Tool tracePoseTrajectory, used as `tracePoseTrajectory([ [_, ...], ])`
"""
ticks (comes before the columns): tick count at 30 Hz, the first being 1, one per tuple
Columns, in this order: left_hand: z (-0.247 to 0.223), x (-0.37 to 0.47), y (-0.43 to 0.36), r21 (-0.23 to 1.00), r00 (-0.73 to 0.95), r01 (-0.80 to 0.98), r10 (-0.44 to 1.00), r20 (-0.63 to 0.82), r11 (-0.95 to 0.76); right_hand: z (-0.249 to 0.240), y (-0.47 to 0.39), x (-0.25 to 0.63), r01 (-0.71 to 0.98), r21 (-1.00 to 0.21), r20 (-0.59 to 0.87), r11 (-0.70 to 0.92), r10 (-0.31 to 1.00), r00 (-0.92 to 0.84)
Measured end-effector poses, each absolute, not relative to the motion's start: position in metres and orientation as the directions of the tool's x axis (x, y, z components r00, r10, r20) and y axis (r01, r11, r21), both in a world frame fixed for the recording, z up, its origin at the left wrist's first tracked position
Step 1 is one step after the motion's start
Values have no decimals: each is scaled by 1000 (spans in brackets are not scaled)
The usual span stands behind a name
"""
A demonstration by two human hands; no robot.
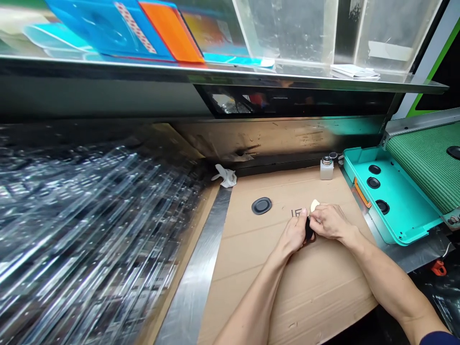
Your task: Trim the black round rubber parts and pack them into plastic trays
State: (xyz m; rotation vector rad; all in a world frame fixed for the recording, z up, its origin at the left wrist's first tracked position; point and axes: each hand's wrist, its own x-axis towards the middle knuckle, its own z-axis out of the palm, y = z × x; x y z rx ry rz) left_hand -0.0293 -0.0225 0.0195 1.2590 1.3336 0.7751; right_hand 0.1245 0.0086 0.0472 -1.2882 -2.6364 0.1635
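A dark piece is held in the closed fingers of the left hand, low above the cardboard on the right part of the surface. A pale scrap is pinched in the narrowed fingers of the right hand, which is brought right beside the left; the exact contact is hidden. A dark oval part is laid flat farther left. A small bottle is stood at the far edge. In the turquoise tray at right, three black parts are spread apart.
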Motion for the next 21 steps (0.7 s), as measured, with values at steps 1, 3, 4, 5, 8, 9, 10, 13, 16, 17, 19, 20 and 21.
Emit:
tracePoseTrajectory([
  [1,19,-29,-22,944,151,247,953,-263,221,47,9,124,776,-189,124,602,799,-589],
  [3,18,-29,-22,934,133,261,950,-284,243,46,10,125,798,-198,83,569,821,-565],
  [4,18,-29,-22,929,126,260,945,-302,262,46,10,125,801,-203,72,563,825,-561],
  [5,18,-29,-22,927,123,251,940,-317,279,46,10,125,796,-209,78,568,821,-566],
  [8,17,-29,-21,928,125,227,936,-329,296,45,10,125,763,-220,136,608,794,-593],
  [9,16,-29,-21,926,121,233,936,-332,299,45,10,125,766,-222,134,604,796,-590],
  [10,16,-29,-21,920,113,242,933,-341,307,44,10,125,773,-224,120,593,804,-582],
  [13,15,-29,-20,914,115,231,923,-367,335,43,11,126,780,-225,121,584,811,-573],
  [16,17,-28,-20,924,119,198,928,-353,326,41,13,126,758,-213,164,616,788,-594],
  [17,18,-28,-20,925,112,204,931,-346,319,41,14,126,763,-212,149,611,791,-593],
  [19,20,-27,-21,925,108,219,934,-341,312,41,14,126,774,-212,117,596,802,-585],
  [20,20,-27,-21,927,115,215,934,-338,309,42,14,126,773,-212,120,598,801,-587],
  [21,20,-28,-21,931,127,203,935,-332,303,42,14,126,765,-211,140,608,794,-592],
])
